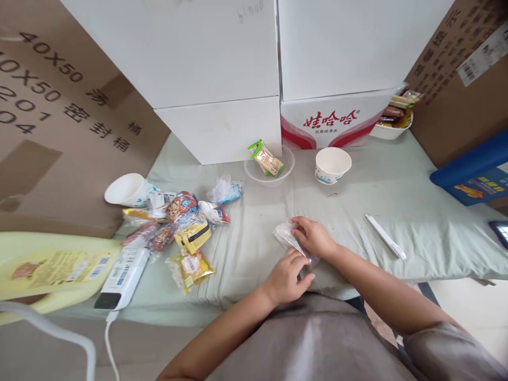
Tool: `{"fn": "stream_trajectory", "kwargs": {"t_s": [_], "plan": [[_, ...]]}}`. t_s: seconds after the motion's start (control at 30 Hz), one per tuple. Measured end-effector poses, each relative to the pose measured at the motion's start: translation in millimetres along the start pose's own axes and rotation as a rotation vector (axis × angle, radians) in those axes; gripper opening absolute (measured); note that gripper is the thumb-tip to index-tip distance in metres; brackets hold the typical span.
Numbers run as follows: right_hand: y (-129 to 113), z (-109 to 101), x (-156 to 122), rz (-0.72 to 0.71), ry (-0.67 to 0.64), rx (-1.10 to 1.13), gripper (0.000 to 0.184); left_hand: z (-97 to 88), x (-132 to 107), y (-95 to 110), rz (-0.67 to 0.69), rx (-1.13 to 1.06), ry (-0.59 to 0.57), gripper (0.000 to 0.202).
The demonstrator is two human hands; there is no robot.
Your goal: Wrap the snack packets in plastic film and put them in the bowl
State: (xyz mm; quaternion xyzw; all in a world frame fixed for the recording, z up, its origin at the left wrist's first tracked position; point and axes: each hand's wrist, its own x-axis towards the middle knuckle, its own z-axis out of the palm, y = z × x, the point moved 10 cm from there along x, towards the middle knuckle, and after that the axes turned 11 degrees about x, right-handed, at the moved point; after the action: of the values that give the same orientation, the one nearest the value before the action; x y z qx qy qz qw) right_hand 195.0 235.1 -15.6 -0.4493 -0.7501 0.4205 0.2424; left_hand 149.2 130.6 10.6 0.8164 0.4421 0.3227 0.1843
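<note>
Just below the middle of the frame, on the desk (397, 201), my left hand (288, 276) and right hand (315, 238) both pinch a clear plastic packet (284, 233) (featherlight, limp and slippery, I judge), best gripped at its edges.

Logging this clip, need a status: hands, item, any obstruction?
Left hand, right hand both gripping clear bag. Bag near table front edge. Snack packets left, pen right, both apart.

Bright, even daylight; warped edges.
</note>
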Motion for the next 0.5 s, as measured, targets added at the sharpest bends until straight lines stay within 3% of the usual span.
{"fn": "stream_trajectory", "kwargs": {"t_s": [0.07, 0.23, 0.4, 0.5], "plan": [[-2.7, 4.1, -2.6, -0.040, 0.022, -0.149, 0.028, -8.4, -0.5, 2.4, -0.001, 0.002, 0.062, 0.001], [-7.9, 16.6, -7.8, -0.123, 0.027, -0.411, 0.030, -40.7, 2.3, -1.6, 0.000, 0.127, 0.246, 0.008], [-13.2, 21.5, -8.7, -0.173, 0.012, -0.500, 0.033, -40.4, 21.2, -32.6, -0.084, 0.391, 0.152, 0.012], [-15.3, 6.7, -8.9, -0.199, 0.107, -0.598, 0.032, -32.9, 23.1, -51.0, -0.171, 0.520, 0.096, 0.014]]}}
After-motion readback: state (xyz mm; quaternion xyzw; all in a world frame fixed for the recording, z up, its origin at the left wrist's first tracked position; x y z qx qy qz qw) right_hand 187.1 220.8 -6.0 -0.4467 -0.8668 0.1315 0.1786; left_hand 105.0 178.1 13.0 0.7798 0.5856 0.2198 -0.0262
